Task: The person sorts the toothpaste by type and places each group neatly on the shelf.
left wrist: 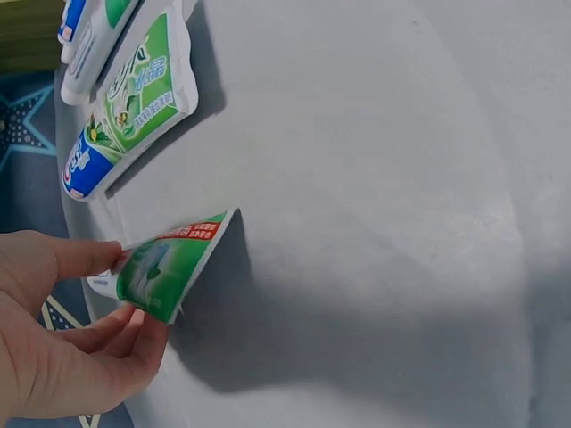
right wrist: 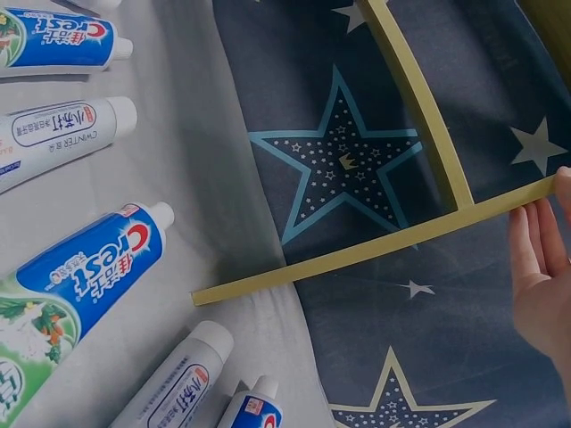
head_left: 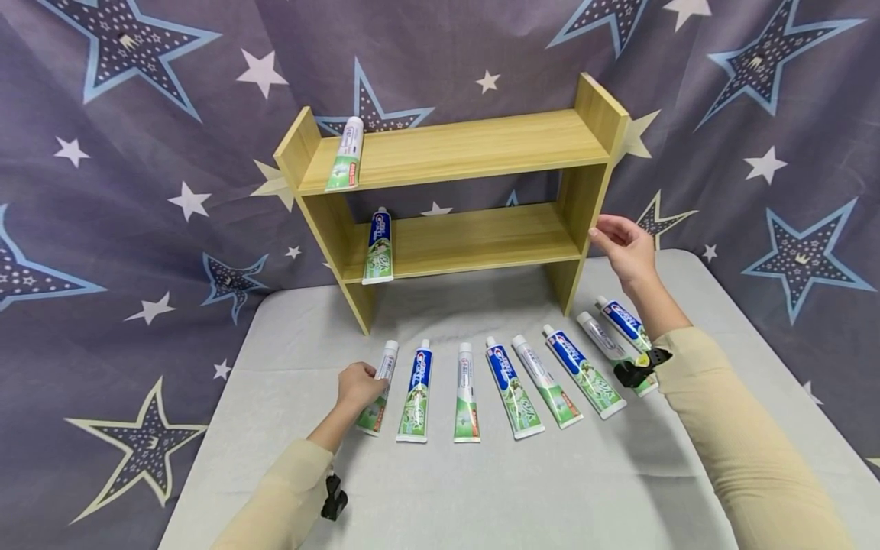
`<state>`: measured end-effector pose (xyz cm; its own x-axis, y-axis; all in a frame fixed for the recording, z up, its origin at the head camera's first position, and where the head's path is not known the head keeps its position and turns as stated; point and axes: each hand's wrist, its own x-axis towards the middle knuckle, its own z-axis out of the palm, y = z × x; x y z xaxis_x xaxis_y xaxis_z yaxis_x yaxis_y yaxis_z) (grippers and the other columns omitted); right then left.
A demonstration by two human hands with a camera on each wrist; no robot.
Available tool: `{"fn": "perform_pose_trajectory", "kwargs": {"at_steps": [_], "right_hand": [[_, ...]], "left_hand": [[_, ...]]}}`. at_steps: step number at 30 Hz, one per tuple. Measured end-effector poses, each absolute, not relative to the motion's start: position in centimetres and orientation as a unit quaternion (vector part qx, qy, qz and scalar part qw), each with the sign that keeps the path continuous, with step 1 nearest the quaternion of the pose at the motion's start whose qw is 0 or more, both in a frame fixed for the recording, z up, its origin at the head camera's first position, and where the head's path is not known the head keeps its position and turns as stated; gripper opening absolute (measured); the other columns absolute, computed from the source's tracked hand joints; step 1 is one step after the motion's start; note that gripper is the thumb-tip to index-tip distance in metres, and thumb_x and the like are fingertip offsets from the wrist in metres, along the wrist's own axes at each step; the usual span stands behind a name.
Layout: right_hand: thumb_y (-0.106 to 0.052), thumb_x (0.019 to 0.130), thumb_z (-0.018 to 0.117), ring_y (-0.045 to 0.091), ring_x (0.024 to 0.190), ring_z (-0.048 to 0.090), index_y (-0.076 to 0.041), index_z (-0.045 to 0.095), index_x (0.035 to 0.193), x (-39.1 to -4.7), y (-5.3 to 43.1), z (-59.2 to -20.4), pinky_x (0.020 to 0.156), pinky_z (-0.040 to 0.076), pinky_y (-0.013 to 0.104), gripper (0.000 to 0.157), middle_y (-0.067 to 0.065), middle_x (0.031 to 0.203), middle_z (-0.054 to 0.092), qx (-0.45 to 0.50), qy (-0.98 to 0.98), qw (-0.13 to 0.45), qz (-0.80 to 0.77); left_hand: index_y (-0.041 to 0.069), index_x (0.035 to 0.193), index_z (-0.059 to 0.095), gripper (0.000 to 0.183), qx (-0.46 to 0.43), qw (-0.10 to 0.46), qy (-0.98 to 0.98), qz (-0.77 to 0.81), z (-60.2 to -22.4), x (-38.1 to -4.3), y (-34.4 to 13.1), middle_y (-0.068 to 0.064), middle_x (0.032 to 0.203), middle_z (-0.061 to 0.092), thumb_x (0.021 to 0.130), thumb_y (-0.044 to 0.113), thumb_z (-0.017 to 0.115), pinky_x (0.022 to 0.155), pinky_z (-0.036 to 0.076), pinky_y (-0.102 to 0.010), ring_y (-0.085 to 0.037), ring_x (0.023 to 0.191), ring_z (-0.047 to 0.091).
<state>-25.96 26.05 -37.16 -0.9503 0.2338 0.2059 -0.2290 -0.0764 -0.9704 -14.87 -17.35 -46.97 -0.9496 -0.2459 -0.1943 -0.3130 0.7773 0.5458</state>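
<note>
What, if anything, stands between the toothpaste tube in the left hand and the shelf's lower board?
Nothing visible blocks the path from the pinched tube in the left hand to the open front of the lower board. Only the board's left end is taken, by a blue-and-green tube lying there.

The left hand (head_left: 360,386) pinched low, thumb (left wrist: 87,257) opposite fingers (left wrist: 143,349); the right hand (head_left: 627,250) gripped higher up, its sleeved arm (head_left: 739,435) stretched forward.
</note>
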Motion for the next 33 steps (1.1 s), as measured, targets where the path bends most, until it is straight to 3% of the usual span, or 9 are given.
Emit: {"fn": "perform_pose_trajectory", "kwargs": {"at_steps": [16, 33], "right_hand": [[-0.002, 0.085, 0.070, -0.005, 0.078, 0.062, -0.026, 0.067, 0.088, -25.9, 25.9, -37.3, 0.070, 0.051, 0.003, 0.024, -0.019, 0.082, 0.068, -0.001, -0.669, 0.159, 0.726], [-0.003, 0.085, 0.070, -0.004, 0.078, 0.061, -0.024, 0.068, 0.088, -25.7, 26.0, -37.0, 0.069, 0.050, 0.004, 0.022, -0.018, 0.081, 0.069, 0.000, -0.660, 0.159, 0.734]], "left_hand": [[-0.004, 0.084, 0.062, 0.022, -0.155, 0.099, 0.927, 0.326, -46.8, -15.0, -17.6, -0.017, 0.082, 0.065, 0.076, 0.013, 0.074, 0.053, 0.055, -0.023, -0.016, 0.062, 0.060], [-0.005, 0.103, 0.060, 0.032, -0.193, 0.193, 0.868, 0.415, -44.9, -15.5, -17.4, -0.016, 0.095, 0.066, 0.081, 0.014, 0.072, 0.074, 0.059, -0.029, -0.015, 0.073, 0.062]]}}
